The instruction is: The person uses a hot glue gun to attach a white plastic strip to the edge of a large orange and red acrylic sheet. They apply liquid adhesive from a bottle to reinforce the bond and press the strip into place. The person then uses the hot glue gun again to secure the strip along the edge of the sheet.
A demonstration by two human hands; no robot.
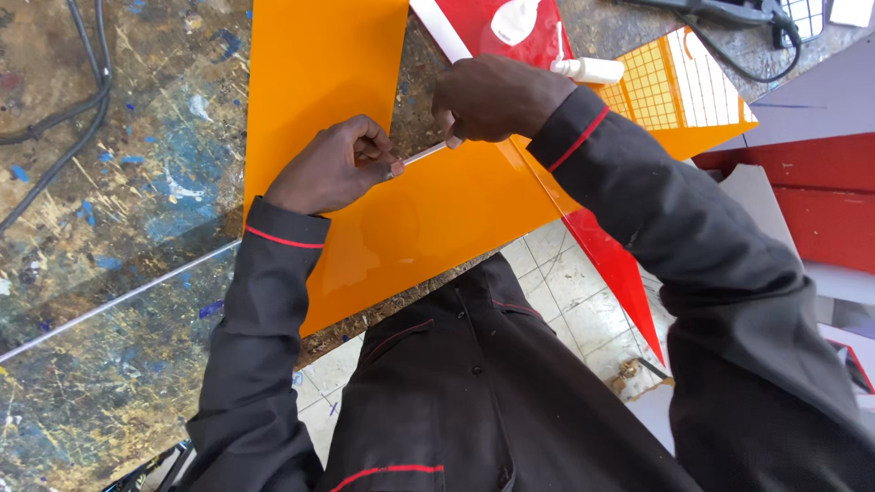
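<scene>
Workbench: a paint-spattered wooden worktop filled the left of the frame.
Sheet: a glossy orange plastic sheet lay at centre.
Left hand: pinched one end of a thin white strip, centre.
Right hand: gripped its other end, upper centre.
Bottle: a white glue bottle lay upper right.

Dark, perhaps charcoal work jacket, red-piped cuffs
</scene>
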